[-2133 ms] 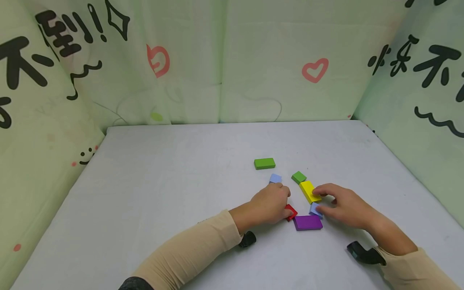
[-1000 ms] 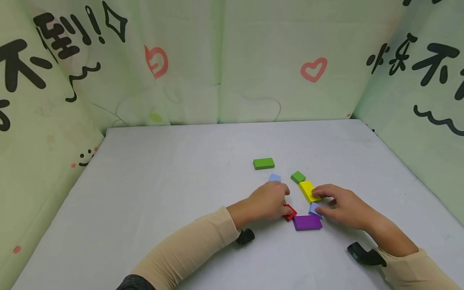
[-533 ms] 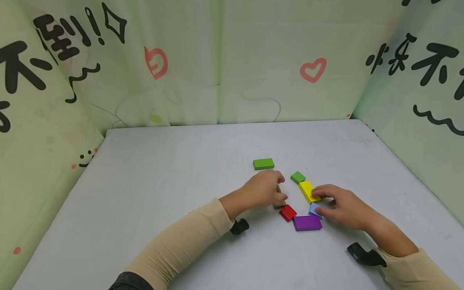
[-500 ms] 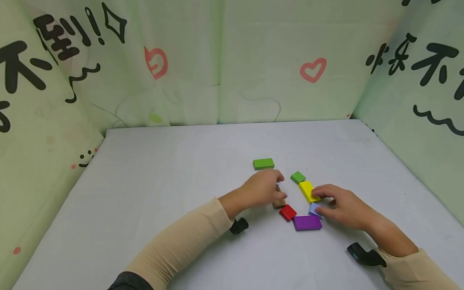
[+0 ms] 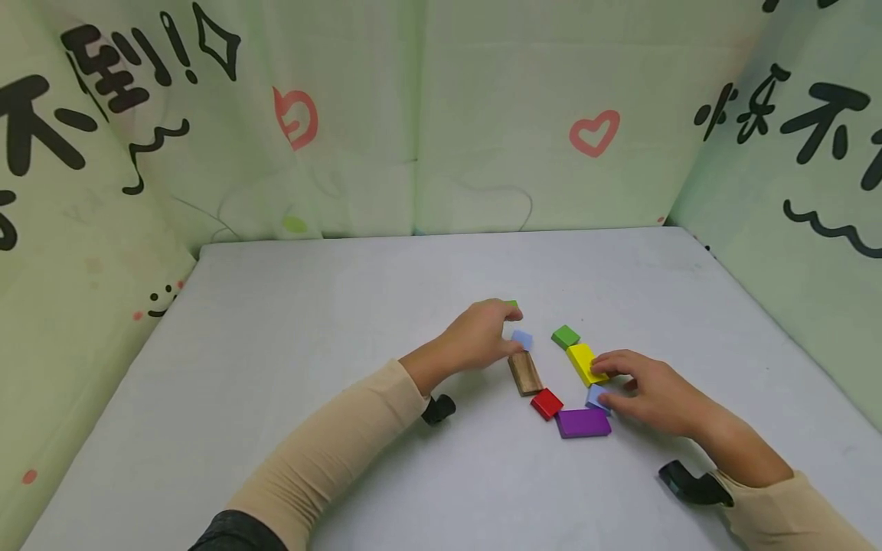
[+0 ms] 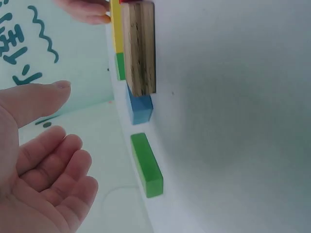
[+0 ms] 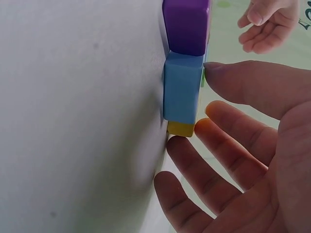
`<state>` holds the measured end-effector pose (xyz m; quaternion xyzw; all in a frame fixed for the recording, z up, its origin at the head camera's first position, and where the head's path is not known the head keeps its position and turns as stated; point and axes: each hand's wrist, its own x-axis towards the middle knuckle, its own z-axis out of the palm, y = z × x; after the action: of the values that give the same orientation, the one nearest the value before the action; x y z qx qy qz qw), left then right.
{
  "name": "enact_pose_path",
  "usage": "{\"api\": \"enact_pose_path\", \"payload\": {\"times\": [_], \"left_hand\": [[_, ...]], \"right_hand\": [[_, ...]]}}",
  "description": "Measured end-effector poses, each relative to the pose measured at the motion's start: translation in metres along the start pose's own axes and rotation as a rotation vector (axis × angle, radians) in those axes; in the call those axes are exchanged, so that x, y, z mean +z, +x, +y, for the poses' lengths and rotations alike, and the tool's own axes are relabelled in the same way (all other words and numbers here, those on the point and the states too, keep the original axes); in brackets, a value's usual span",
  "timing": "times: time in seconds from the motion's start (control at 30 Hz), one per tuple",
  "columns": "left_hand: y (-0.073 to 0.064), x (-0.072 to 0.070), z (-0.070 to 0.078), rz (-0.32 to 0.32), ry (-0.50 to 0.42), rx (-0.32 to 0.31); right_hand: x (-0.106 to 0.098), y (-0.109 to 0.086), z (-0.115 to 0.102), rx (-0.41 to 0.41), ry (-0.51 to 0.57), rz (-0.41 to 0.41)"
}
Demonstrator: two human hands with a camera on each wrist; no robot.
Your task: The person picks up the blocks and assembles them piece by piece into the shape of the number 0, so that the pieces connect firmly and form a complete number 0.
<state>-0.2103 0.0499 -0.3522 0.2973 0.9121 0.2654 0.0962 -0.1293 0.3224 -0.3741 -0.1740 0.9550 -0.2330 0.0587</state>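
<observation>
My left hand (image 5: 477,334) is over the table with thumb and fingers apart, holding nothing. It is beside the left light-blue block (image 5: 522,340) and hides most of the long green block (image 5: 511,304), which the left wrist view shows standing apart. Below the blue block lies a brown wooden block (image 5: 525,373), then a red block (image 5: 547,404) and a purple block (image 5: 583,423). My right hand (image 5: 651,390) rests with loosely bent fingers at the yellow block (image 5: 584,363); its thumb is at the right light-blue block (image 7: 182,90). A small green block (image 5: 566,336) touches the yellow one's far end.
The blocks lie on a white table (image 5: 331,321). Pale green printed curtains (image 5: 482,138) hang behind it and along both sides. Each wrist wears a black device, the right one (image 5: 692,484) low beside the cuff.
My left hand has left the red and wooden blocks and moved away and leftward, past the blue block to the long green block. The wooden block is uncovered. My right hand stays put.
</observation>
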Motion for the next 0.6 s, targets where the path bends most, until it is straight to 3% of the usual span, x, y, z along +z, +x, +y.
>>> {"api": "enact_pose_path", "payload": {"times": [0.37, 0.6], "left_hand": [[0.011, -0.002, -0.016, 0.019, -0.012, -0.085], [0.017, -0.003, -0.026, 0.039, -0.006, -0.105]], "right_hand": [[0.001, 0.0, 0.0, 0.001, -0.011, 0.0], [0.0, -0.001, 0.0, -0.004, -0.01, 0.008]]}}
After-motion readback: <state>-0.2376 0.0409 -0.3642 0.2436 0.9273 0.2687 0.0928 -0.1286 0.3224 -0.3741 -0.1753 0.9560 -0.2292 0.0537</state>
